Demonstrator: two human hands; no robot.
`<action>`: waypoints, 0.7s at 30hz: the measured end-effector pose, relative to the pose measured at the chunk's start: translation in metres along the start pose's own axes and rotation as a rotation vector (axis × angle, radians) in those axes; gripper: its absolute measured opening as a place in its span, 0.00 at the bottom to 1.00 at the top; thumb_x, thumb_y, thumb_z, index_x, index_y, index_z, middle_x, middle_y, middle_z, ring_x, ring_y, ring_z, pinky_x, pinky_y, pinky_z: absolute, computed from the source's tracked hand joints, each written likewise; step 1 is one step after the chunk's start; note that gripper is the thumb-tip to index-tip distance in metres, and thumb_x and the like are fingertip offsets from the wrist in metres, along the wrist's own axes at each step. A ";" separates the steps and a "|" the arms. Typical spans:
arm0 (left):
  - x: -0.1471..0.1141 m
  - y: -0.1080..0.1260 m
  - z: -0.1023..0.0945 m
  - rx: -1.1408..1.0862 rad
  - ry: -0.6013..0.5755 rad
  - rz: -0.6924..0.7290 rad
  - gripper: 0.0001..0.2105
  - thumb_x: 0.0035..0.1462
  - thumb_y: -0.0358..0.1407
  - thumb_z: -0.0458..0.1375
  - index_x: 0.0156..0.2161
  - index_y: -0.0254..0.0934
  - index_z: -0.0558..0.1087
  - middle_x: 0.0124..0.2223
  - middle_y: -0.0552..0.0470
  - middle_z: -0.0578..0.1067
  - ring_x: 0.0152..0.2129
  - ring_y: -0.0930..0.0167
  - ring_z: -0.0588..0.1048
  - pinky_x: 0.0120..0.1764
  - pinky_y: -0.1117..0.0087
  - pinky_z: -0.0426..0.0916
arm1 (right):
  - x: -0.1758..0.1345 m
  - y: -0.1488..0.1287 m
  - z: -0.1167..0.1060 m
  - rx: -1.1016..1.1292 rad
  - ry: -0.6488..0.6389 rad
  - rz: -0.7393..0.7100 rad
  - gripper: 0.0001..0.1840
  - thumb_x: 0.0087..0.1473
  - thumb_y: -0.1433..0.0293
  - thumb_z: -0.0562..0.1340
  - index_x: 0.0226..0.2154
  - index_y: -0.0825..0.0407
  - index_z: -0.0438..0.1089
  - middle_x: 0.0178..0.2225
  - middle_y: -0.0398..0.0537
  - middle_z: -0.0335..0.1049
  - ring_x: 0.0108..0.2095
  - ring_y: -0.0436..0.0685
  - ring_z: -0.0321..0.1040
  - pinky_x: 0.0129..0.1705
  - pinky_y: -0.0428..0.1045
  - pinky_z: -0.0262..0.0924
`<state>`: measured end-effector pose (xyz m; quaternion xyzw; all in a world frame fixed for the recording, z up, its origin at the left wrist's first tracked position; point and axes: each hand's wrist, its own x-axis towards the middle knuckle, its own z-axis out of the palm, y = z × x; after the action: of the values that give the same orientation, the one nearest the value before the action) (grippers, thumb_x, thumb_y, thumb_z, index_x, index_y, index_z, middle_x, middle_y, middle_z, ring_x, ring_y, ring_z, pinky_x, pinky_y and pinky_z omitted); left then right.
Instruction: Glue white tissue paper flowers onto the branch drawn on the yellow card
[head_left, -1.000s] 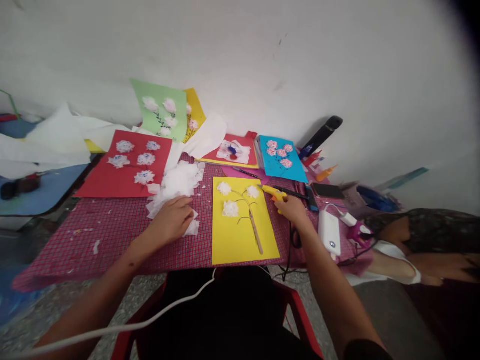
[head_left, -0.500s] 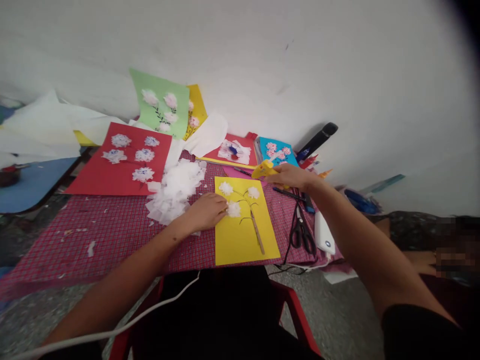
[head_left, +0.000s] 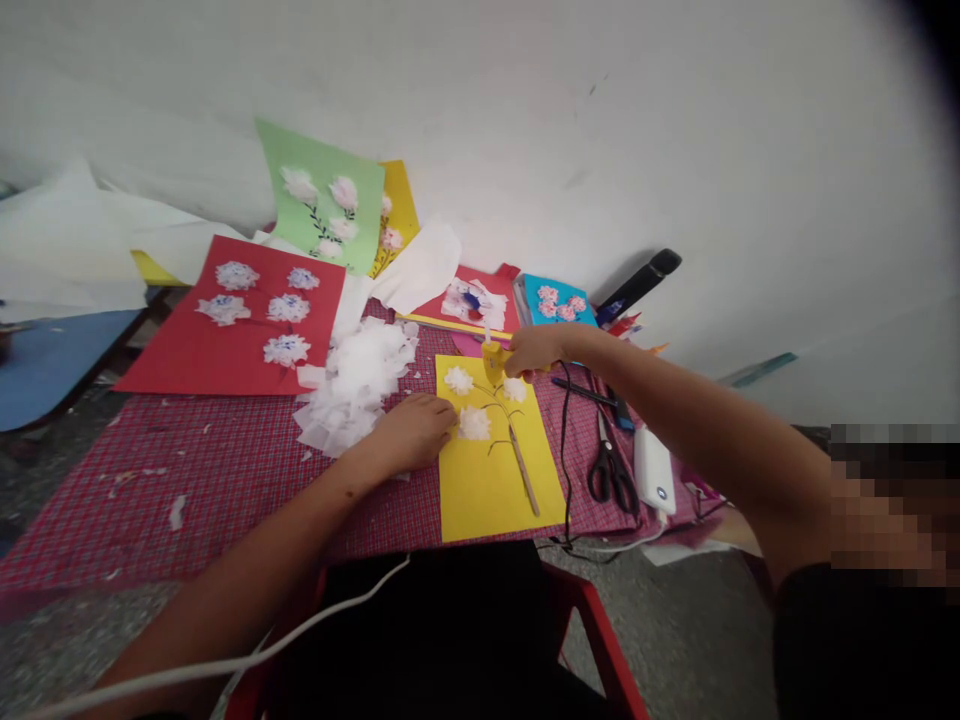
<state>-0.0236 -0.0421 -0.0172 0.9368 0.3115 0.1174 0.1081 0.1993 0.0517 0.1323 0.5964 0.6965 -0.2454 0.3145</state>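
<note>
My right hand (head_left: 536, 353) grips a yellow hot glue gun (head_left: 492, 362) above the top part of a yellow sheet (head_left: 480, 500). A pale glue stick (head_left: 487, 328) sticks up from the gun. On the sheet are a drawn branch with a brown stem (head_left: 523, 470) and three white paper flowers, one (head_left: 474, 423) close to my left fingers. My left hand (head_left: 421, 430) rests at the sheet's left edge with its fingers curled together; whatever they hold is hidden. Beside that hand lies a heap of white tissue paper pieces (head_left: 367, 365).
Red (head_left: 172, 350) and green (head_left: 322, 145) flower sheets stand at the back left, a blue one (head_left: 536, 290) at the back right. Black scissors (head_left: 611, 475), a white power bank (head_left: 654, 465) and the gun's black cord (head_left: 565, 450) lie on the right. A person is at the far right.
My right hand has brought the glue gun left and slightly down, from beyond the sheet's upper right corner to over its top part. The glue stick now points up. My left hand stays at the sheet's edge.
</note>
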 end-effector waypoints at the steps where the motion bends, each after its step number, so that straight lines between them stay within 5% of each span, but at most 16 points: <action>1: 0.000 0.000 0.000 -0.004 -0.004 -0.003 0.06 0.63 0.32 0.54 0.43 0.36 0.73 0.45 0.44 0.78 0.44 0.61 0.75 0.49 0.59 0.67 | -0.001 -0.001 0.000 -0.008 -0.001 0.002 0.12 0.50 0.65 0.64 0.20 0.55 0.71 0.23 0.51 0.72 0.20 0.51 0.61 0.25 0.49 0.55; 21: 0.000 0.000 -0.002 -0.041 -0.003 -0.006 0.07 0.63 0.32 0.54 0.43 0.36 0.73 0.45 0.44 0.78 0.46 0.60 0.75 0.50 0.58 0.67 | -0.009 0.011 0.011 -0.049 0.016 0.028 0.15 0.52 0.67 0.62 0.17 0.52 0.66 0.17 0.48 0.64 0.21 0.53 0.60 0.26 0.50 0.54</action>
<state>-0.0245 -0.0418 -0.0159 0.9335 0.3119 0.1220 0.1279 0.2129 0.0395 0.1318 0.6003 0.6962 -0.2191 0.3270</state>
